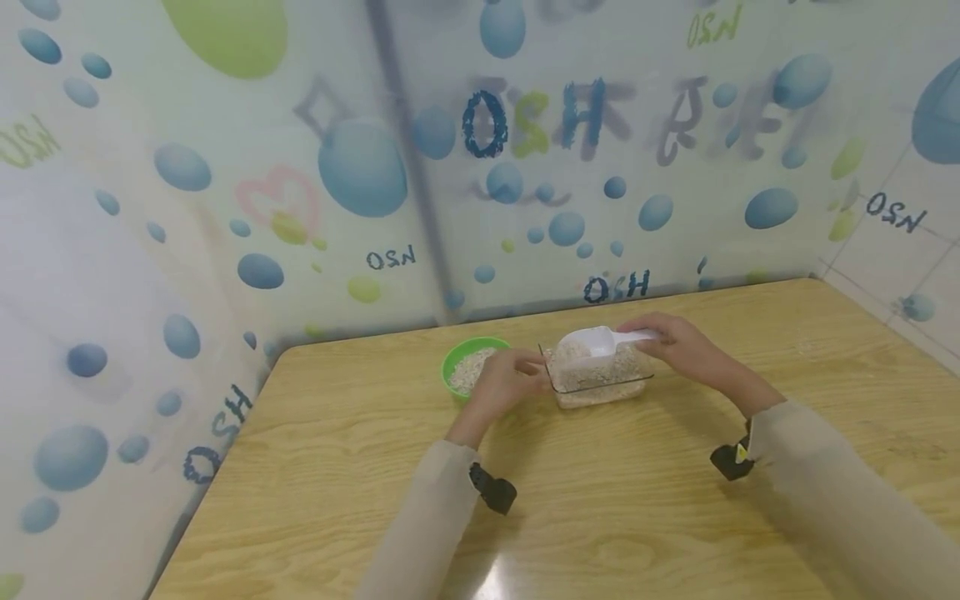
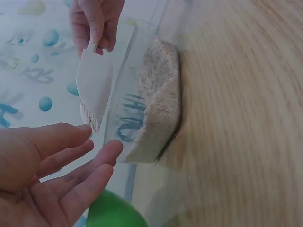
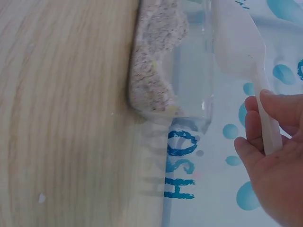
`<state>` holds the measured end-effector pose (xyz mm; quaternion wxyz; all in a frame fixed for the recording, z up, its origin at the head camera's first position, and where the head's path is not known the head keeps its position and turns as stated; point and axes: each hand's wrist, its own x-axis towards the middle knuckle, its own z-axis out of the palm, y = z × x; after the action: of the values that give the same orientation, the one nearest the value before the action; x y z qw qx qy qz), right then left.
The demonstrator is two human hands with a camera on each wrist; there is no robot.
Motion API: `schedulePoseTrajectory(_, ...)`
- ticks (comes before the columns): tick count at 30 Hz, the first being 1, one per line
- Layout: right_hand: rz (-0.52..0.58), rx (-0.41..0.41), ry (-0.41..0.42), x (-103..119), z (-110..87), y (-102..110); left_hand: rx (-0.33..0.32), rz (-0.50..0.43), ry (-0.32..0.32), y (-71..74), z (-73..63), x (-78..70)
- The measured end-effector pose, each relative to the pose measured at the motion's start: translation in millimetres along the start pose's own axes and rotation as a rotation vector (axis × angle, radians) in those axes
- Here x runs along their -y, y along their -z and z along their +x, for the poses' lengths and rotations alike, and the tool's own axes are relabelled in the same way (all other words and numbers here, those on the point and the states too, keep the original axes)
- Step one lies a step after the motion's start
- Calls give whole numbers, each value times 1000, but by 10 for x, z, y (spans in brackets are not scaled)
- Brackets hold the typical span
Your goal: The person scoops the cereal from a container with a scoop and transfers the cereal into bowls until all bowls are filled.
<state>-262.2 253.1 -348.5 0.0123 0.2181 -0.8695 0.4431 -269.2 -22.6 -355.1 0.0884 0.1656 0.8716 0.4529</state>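
My right hand (image 1: 678,346) grips the handle of a white scoop (image 1: 596,340) above a clear plastic container (image 1: 600,390). Pale flakes like oats (image 2: 161,85) lie heaped unevenly inside that container. More flakes show at the scoop's front edge in the left wrist view. Next to the container's left end is my left hand (image 1: 504,385), its fingers loosely spread and slightly bent, with nothing held. In the right wrist view, thumb and fingers wrap the scoop handle (image 3: 266,118). A green bowl (image 1: 447,367) with similar flakes stands just left of the left hand, which partly covers it.
Everything stands on a wood-grain table (image 1: 360,467), near its far edge. Behind rises a wall covering (image 1: 420,208) printed with blue and green drops and lettering. A small pale crumb (image 3: 41,197) lies on the tabletop. Dark wrist devices (image 1: 495,490) sit at both cuffs.
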Motion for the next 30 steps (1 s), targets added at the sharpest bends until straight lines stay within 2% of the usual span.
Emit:
schedulePoseTrajectory(9,-2,-21,46,114,117,-61,-25,-76,-2,311,-71,58)
schedulePoseTrajectory(17,33,0,91,242,310,-192,-100,-22,33,659,-123,167)
schedulePoseTrajectory(22,1,2,94,307,438,-288,-125,-9,48,869,-199,256)
schedulePoseTrajectory(26,7,12,137,357,551,-373,-145,13,48,977,-222,347)
schedulePoseTrajectory(30,36,24,182,406,678,-474,-162,37,56,1023,-225,443)
